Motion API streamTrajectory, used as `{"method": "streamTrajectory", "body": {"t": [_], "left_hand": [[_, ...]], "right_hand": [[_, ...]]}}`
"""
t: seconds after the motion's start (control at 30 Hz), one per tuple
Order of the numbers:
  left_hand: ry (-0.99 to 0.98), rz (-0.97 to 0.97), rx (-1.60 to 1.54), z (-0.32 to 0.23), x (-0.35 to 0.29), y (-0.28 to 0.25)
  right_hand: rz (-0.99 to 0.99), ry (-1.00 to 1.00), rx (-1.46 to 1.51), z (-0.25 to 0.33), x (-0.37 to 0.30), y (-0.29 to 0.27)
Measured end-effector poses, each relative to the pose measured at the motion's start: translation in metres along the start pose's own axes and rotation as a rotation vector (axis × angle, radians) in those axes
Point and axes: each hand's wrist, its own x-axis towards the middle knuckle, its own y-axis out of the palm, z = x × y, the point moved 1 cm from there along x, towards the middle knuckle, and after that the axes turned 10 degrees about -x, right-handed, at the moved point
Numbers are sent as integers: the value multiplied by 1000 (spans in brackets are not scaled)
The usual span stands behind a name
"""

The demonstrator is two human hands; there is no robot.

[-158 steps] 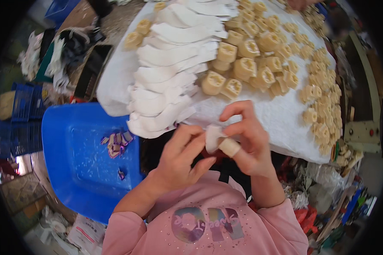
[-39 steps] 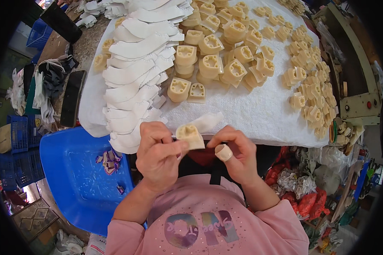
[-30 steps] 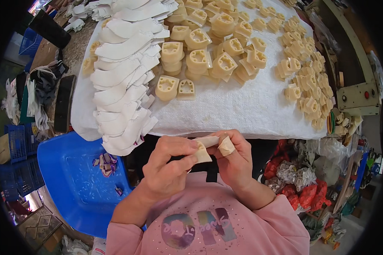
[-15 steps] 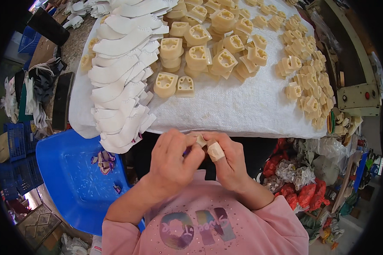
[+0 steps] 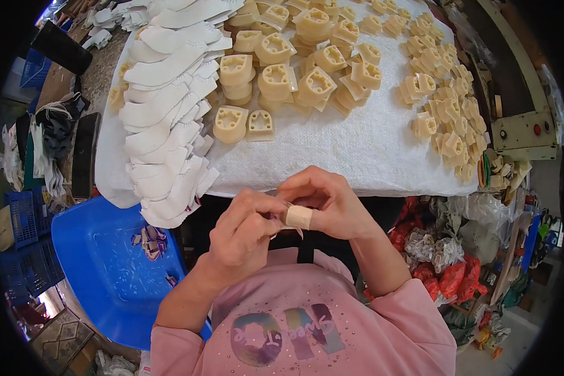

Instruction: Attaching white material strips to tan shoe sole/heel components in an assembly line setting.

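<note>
Just past the table's near edge, my two hands meet in front of my pink shirt. Closed in a pinch, my left hand [image 5: 243,235] has a small piece with a purplish edge at its fingertips, mostly hidden. My right hand [image 5: 332,203] is curled against it, thumb and fingers drawn together near the same piece. A beige tape wrap [image 5: 299,217] goes round the right thumb. Ahead on the table lie overlapping curved white cut pieces [image 5: 153,113] in a long row. Beside them are cream moulded heel-shaped blocks [image 5: 230,124], several of them stacked.
White woven cloth [image 5: 332,150] covers the table. Smaller cream blocks [image 5: 451,106] cluster at its right. Below left, a blue plastic tub [image 5: 116,276] holds purple-and-white scraps [image 5: 150,242]. A dark phone [image 5: 86,153] lies at the left; red bags [image 5: 460,279] are piled below right.
My right hand has moved up and turned, its taped thumb now pointing left. The left hand has shifted slightly left and down. The view has shifted a little.
</note>
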Motion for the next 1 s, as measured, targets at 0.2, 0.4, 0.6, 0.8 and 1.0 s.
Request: {"method": "streamTrajectory", "body": {"t": [0.2,0.4,0.6,0.8,1.0], "left_hand": [[-234,-233,-168,-4,0,11],[-503,-380,-451,-1,-2,10],[-526,-358,-468,1,-2,16],[-346,-268,-75,-5,8,12],[-87,-221,170,-4,11,3]], "right_hand": [[-168,-43,34,-8,3,4],[-125,-406,-199,-6,0,6],[-393,-453,-407,-5,2,17],[-455,-606,-807,4,0,12],[-181,-465,-54,0,-5,1]]}}
